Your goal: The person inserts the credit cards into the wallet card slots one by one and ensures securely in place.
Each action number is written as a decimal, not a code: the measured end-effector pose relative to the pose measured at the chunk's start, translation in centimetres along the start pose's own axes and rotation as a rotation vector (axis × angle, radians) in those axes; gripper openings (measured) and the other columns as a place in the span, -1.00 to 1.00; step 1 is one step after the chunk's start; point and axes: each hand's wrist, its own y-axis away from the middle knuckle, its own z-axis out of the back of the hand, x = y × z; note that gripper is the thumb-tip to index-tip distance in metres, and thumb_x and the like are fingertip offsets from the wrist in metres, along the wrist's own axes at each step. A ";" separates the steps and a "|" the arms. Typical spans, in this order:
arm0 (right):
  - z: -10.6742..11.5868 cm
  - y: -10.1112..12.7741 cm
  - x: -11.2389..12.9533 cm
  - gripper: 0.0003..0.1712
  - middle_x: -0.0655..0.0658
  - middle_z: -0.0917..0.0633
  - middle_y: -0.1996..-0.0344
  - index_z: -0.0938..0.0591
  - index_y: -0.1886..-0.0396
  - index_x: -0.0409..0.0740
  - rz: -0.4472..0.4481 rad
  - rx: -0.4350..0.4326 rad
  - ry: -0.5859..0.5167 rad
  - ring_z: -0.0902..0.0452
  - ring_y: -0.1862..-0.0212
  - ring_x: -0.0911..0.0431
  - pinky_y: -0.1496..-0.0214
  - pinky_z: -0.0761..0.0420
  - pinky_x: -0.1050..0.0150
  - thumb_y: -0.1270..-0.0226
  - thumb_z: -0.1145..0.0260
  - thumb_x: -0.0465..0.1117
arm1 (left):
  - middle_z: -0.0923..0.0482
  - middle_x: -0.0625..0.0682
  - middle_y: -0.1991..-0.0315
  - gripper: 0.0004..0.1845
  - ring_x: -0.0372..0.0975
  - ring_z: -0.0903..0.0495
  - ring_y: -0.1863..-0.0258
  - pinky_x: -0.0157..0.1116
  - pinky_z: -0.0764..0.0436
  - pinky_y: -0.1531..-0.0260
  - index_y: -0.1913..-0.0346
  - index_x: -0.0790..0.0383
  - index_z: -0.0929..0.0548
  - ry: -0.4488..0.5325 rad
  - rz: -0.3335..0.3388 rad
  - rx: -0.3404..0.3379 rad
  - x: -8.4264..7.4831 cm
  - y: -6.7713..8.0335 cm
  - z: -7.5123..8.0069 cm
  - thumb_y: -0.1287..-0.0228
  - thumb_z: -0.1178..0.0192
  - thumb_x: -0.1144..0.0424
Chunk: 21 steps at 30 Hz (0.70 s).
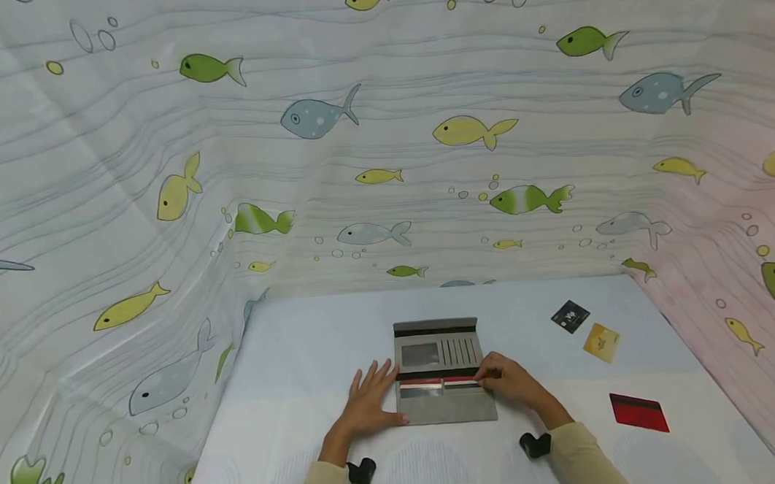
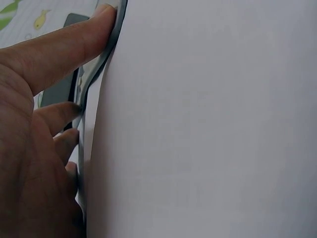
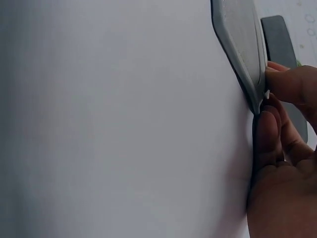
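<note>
A grey wallet lies unfolded on the table, its slotted upper panel away from me. Red cards show as thin strips along the top of its lower panel's pockets. My left hand is spread at the wallet's left side, thumb on the lower corner and fingertips by the fold. In the left wrist view the thumb presses on the wallet's edge. My right hand pinches at the right end of the right red card, beside the fold. Its thumb and curled fingers meet at the wallet's edge in the right wrist view.
A black card and a gold card lie at the back right of the white table. Nearer, a red card with a dark stripe lies to the right. Fish-patterned cloth surrounds the table's back and sides.
</note>
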 end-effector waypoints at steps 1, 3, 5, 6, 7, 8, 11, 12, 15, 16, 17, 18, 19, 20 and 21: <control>0.0 0.0 0.0 -0.92 -0.05 -0.61 0.17 -0.76 0.30 -0.01 -0.005 0.003 0.005 -0.47 0.19 0.27 0.18 -0.51 0.41 -0.30 -0.39 -0.28 | -0.03 0.13 -0.61 0.08 0.16 0.10 -0.60 0.30 0.23 -0.49 -0.56 0.13 -0.20 0.001 0.002 0.002 0.0 0.1 -0.1 -0.04 -0.44 -0.22; -0.1 0.0 0.0 -0.91 -0.03 -0.61 0.18 -0.75 0.32 0.01 -0.013 0.008 0.018 -0.46 0.18 0.25 0.18 -0.49 0.40 -0.29 -0.39 -0.28 | -0.03 0.13 -0.61 0.08 0.17 0.10 -0.60 0.30 0.23 -0.48 -0.56 0.13 -0.20 0.004 0.002 0.003 0.0 0.1 -0.1 -0.04 -0.44 -0.22; -0.1 0.0 0.1 -0.90 -0.02 -0.60 0.18 -0.75 0.33 0.02 -0.015 0.008 0.025 -0.46 0.17 0.24 0.17 -0.50 0.40 -0.29 -0.39 -0.30 | -0.03 0.13 -0.61 0.08 0.17 0.10 -0.60 0.30 0.23 -0.48 -0.56 0.13 -0.20 0.001 0.002 0.000 0.1 0.1 -0.2 -0.04 -0.44 -0.21; -0.1 0.0 0.1 -0.89 -0.02 -0.60 0.18 -0.75 0.34 0.02 -0.016 0.007 0.031 -0.46 0.16 0.24 0.16 -0.50 0.40 -0.29 -0.39 -0.30 | -0.04 0.13 -0.60 0.08 0.17 0.10 -0.60 0.30 0.23 -0.48 -0.56 0.13 -0.20 0.000 0.001 0.000 0.0 0.1 -0.2 -0.04 -0.44 -0.21; -0.2 0.1 0.2 -0.88 -0.01 -0.60 0.19 -0.75 0.35 0.02 -0.015 0.005 0.034 -0.46 0.16 0.25 0.16 -0.50 0.40 -0.29 -0.39 -0.31 | -0.04 0.14 -0.60 0.08 0.18 0.09 -0.60 0.31 0.23 -0.48 -0.56 0.13 -0.20 0.000 -0.001 0.000 0.0 0.2 -0.2 -0.04 -0.44 -0.21; -0.2 0.1 0.3 -0.88 -0.01 -0.60 0.19 -0.75 0.35 0.02 -0.013 0.003 0.037 -0.46 0.16 0.25 0.15 -0.51 0.40 -0.28 -0.39 -0.32 | -0.04 0.15 -0.60 0.08 0.19 0.09 -0.59 0.31 0.22 -0.48 -0.56 0.14 -0.20 0.000 -0.003 0.000 0.0 0.2 -0.2 -0.04 -0.44 -0.21; -0.3 0.3 0.4 -0.87 -0.01 -0.60 0.20 -0.74 0.37 0.01 -0.009 -0.003 0.044 -0.47 0.16 0.26 0.16 -0.51 0.40 -0.28 -0.39 -0.33 | -0.05 0.16 -0.60 0.08 0.20 0.09 -0.59 0.31 0.23 -0.47 -0.55 0.15 -0.21 0.006 -0.007 0.004 0.0 0.4 -0.2 -0.03 -0.45 -0.20; -0.3 0.3 0.5 -0.86 0.00 -0.60 0.21 -0.74 0.37 0.02 -0.009 -0.006 0.047 -0.46 0.16 0.26 0.16 -0.51 0.40 -0.28 -0.39 -0.33 | -0.05 0.16 -0.60 0.08 0.20 0.09 -0.59 0.31 0.24 -0.47 -0.55 0.15 -0.21 0.009 -0.006 0.006 0.0 0.4 -0.2 -0.04 -0.45 -0.20; -0.4 0.4 0.5 -0.87 0.00 -0.60 0.21 -0.74 0.37 0.01 0.001 -0.008 0.052 -0.47 0.15 0.25 0.14 -0.51 0.40 -0.28 -0.39 -0.33 | -0.04 0.14 -0.60 0.07 0.18 0.10 -0.60 0.29 0.24 -0.48 -0.56 0.13 -0.20 0.004 -0.002 0.010 -0.1 0.4 -0.1 -0.05 -0.44 -0.19; -0.4 0.4 0.5 -0.87 0.00 -0.59 0.21 -0.73 0.37 0.01 0.006 -0.008 0.052 -0.47 0.15 0.25 0.14 -0.52 0.40 -0.28 -0.39 -0.33 | -0.04 0.14 -0.60 0.07 0.19 0.09 -0.59 0.30 0.24 -0.48 -0.56 0.13 -0.20 -0.003 -0.003 0.010 -0.1 0.4 -0.1 -0.05 -0.44 -0.19; -0.4 0.4 0.5 -0.87 0.00 -0.59 0.21 -0.73 0.37 0.01 0.009 -0.007 0.052 -0.47 0.15 0.25 0.13 -0.52 0.40 -0.28 -0.39 -0.33 | -0.04 0.14 -0.61 0.06 0.18 0.10 -0.60 0.29 0.24 -0.48 -0.56 0.12 -0.20 -0.006 -0.001 0.011 -0.1 0.4 0.0 -0.05 -0.44 -0.19; -0.4 0.4 0.5 -0.87 0.00 -0.59 0.21 -0.73 0.37 0.02 0.013 -0.006 0.054 -0.47 0.14 0.26 0.12 -0.52 0.40 -0.29 -0.39 -0.32 | -0.03 0.12 -0.61 0.06 0.17 0.11 -0.60 0.28 0.25 -0.49 -0.56 0.10 -0.19 -0.008 0.004 0.015 -0.1 0.4 0.0 -0.06 -0.43 -0.20; -0.4 0.4 0.5 -0.87 0.00 -0.59 0.21 -0.73 0.37 0.02 0.017 -0.006 0.053 -0.47 0.14 0.26 0.12 -0.52 0.40 -0.29 -0.39 -0.32 | -0.03 0.11 -0.61 0.06 0.16 0.11 -0.60 0.28 0.24 -0.49 -0.57 0.09 -0.19 -0.010 0.006 0.015 -0.1 0.5 0.1 -0.06 -0.43 -0.20; -0.4 0.4 0.5 -0.88 0.00 -0.59 0.21 -0.73 0.37 0.03 0.022 -0.007 0.051 -0.47 0.14 0.27 0.12 -0.52 0.40 -0.29 -0.39 -0.31 | -0.02 0.11 -0.61 0.06 0.16 0.11 -0.60 0.28 0.24 -0.49 -0.57 0.09 -0.19 -0.010 0.007 0.016 -0.1 0.5 0.1 -0.06 -0.43 -0.20; -0.5 0.4 0.4 -0.87 0.00 -0.59 0.21 -0.72 0.37 0.03 0.028 -0.009 0.047 -0.47 0.15 0.28 0.12 -0.52 0.40 -0.29 -0.39 -0.31 | -0.02 0.11 -0.61 0.06 0.16 0.11 -0.61 0.28 0.25 -0.49 -0.57 0.09 -0.19 -0.009 0.007 0.016 -0.1 0.5 0.1 -0.06 -0.43 -0.21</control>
